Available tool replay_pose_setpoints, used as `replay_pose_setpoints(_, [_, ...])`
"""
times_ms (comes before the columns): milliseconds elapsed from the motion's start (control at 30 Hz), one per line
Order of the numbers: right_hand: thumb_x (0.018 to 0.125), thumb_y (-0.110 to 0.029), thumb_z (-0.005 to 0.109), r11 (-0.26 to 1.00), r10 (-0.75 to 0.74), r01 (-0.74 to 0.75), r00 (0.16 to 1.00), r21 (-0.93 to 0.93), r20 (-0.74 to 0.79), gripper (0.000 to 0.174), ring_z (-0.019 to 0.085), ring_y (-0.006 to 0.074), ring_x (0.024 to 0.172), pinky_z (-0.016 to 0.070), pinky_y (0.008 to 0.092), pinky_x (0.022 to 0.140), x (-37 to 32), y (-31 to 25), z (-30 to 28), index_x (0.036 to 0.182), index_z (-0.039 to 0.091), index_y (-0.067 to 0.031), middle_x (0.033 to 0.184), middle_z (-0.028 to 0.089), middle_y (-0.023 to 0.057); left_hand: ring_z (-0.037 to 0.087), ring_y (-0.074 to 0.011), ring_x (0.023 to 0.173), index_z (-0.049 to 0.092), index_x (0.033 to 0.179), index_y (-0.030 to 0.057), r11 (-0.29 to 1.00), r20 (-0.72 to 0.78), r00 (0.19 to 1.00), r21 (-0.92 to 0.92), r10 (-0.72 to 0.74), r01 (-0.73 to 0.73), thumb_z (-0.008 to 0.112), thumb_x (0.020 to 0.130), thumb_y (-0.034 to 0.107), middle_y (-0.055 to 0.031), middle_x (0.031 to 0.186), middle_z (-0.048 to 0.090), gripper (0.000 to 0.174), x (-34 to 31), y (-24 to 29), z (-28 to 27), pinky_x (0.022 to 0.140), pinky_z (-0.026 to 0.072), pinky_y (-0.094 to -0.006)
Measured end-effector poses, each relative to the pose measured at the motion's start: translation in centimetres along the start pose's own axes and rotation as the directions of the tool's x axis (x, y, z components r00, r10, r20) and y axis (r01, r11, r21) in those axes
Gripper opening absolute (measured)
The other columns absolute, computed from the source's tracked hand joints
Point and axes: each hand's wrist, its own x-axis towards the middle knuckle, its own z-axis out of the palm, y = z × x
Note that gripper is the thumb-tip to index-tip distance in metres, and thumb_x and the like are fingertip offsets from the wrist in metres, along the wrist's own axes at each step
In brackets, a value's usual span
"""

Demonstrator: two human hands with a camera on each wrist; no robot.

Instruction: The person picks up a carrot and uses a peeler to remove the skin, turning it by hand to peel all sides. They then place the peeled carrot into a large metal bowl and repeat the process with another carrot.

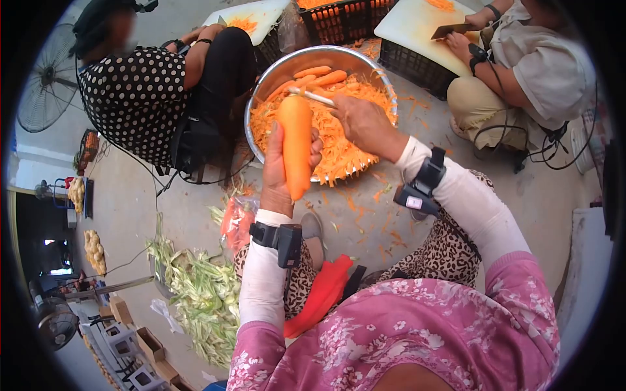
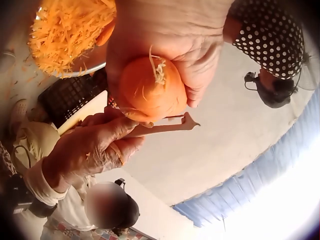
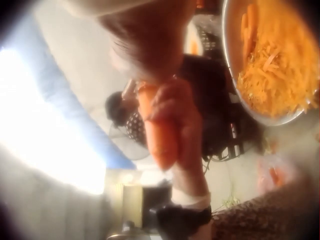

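Observation:
My left hand (image 1: 274, 171) grips a large, thick peeled-looking carrot (image 1: 295, 140), held upright in front of the basin, its root end toward me. In the left wrist view the carrot's rounded tip (image 2: 150, 92) shows a few thin root hairs. A slim peeler (image 1: 314, 97) is held in my right hand (image 1: 370, 128), its head right at the carrot's far end. The steel basin (image 1: 284, 70) beneath holds a heap of carrot shavings (image 1: 352, 140) and several whole carrots (image 1: 328, 79) at the back.
A person in polka dots (image 1: 147, 98) sits at the left; another person (image 1: 521, 85) works with a knife on a white board (image 1: 417, 32) at the right. Pale green husks (image 1: 202, 293) lie on the floor near a plastic bag (image 1: 238, 218). Black crates (image 1: 417, 68) stand behind.

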Motion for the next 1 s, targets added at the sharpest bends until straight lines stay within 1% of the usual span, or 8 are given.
replay_pose_setpoints(133, [0.09,-0.016,0.05,0.955,0.294,-0.285,0.946,-0.083,0.135,0.015,0.061,0.041,0.074,0.0451,0.0504,0.063,0.8,1.2,-0.1,0.093,0.049,-0.001,0.077,0.06,0.0248,0.047,-0.0213,0.08,0.044,0.125,0.0034,0.999,0.079,0.997,0.042,-0.013,0.01,0.05,0.092,0.049,-0.0141,0.1,0.049,0.057,-0.1,-0.1,0.5,0.062,0.0466,-0.0265])
replay_pose_setpoints(300, [0.089,-0.014,0.052,0.976,0.169,-0.167,0.986,0.137,0.002,0.015,0.058,0.0426,0.073,0.0437,0.0498,0.062,0.0,-0.9,-0.8,0.093,0.048,-0.0001,0.075,0.058,0.0237,0.051,-0.0239,0.084,0.048,0.122,0.0027,0.993,-0.09,0.991,0.079,0.099,-0.092,0.044,0.094,0.051,-0.0154,0.103,0.053,0.056,0.5,0.3,0.2,0.067,0.047,-0.0323])
replay_pose_setpoints(467, [0.088,-0.014,0.054,0.975,-0.16,0.173,0.982,0.14,-0.1,0.014,0.057,0.0395,0.077,0.046,0.0465,0.062,-0.8,-1.8,0.0,0.093,0.047,-0.0031,0.078,0.055,0.0189,0.056,-0.0236,0.08,0.047,0.119,0.0007,0.994,-0.104,0.99,0.076,0.09,-0.083,0.041,0.094,0.054,-0.0159,0.097,0.057,0.059,0.4,0.0,0.2,0.065,0.0515,-0.0326])
replay_pose_setpoints(600, [0.088,-0.015,0.054,0.975,-0.166,0.182,0.977,0.125,-0.132,0.014,0.058,0.039,0.075,0.0466,0.0468,0.062,-0.6,-1.6,0.0,0.094,0.047,-0.0039,0.077,0.057,0.0195,0.053,-0.0221,0.079,0.046,0.119,0.0008,0.998,-0.018,1.0,-0.062,-0.021,0.02,0.045,0.093,0.053,-0.0149,0.097,0.054,0.059,0.5,-0.1,-0.1,0.062,0.0487,-0.0307])
replay_pose_setpoints(700, [0.091,-0.014,0.052,0.979,0.206,-0.204,0.964,-0.031,0.17,0.015,0.055,0.0439,0.069,0.0414,0.0492,0.058,0.6,0.2,-0.8,0.089,0.045,-0.0015,0.072,0.056,0.0241,0.051,-0.0215,0.079,0.046,0.12,0.0015,0.998,0.062,0.997,-0.024,-0.052,0.054,0.048,0.091,0.053,-0.0141,0.097,0.052,0.059,0.0,-0.2,0.6,0.061,0.047,-0.0291])
replay_pose_setpoints(733, [0.091,-0.014,0.052,0.977,0.215,-0.214,0.965,-0.025,0.151,0.015,0.055,0.0439,0.069,0.0414,0.0492,0.058,0.5,0.9,-0.6,0.089,0.045,-0.0015,0.072,0.056,0.0241,0.051,-0.0215,0.079,0.046,0.12,0.0015,0.998,0.066,0.995,-0.008,-0.069,0.07,0.048,0.091,0.053,-0.0141,0.097,0.052,0.059,0.2,0.0,1.0,0.061,0.047,-0.0291])
replay_pose_setpoints(933, [0.091,-0.014,0.053,0.986,0.158,-0.155,0.987,0.068,-0.041,0.014,0.055,0.0439,0.069,0.0415,0.048,0.057,-0.1,-0.5,-0.4,0.09,0.045,-0.0013,0.071,0.055,0.0236,0.041,-0.0192,0.077,0.041,0.127,0.0045,0.999,0.009,1.0,-0.05,-0.007,0.007,0.057,0.087,0.051,-0.0128,0.098,0.045,0.064,0.2,-0.1,1.1,0.061,0.0427,-0.0249])
replay_pose_setpoints(1000, [0.09,-0.012,0.053,0.988,0.009,0.011,0.991,0.156,-0.13,0.012,0.055,0.043,0.071,0.0425,0.0469,0.058,-0.5,-1.4,-0.8,0.091,0.045,-0.0021,0.073,0.054,0.0224,0.048,-0.0221,0.079,0.049,0.118,0.0037,0.988,0.02,1.0,-0.154,0.017,-0.013,0.054,0.089,0.051,-0.0128,0.095,0.051,0.056,0.5,-0.1,0.6,0.061,0.0467,-0.0288])
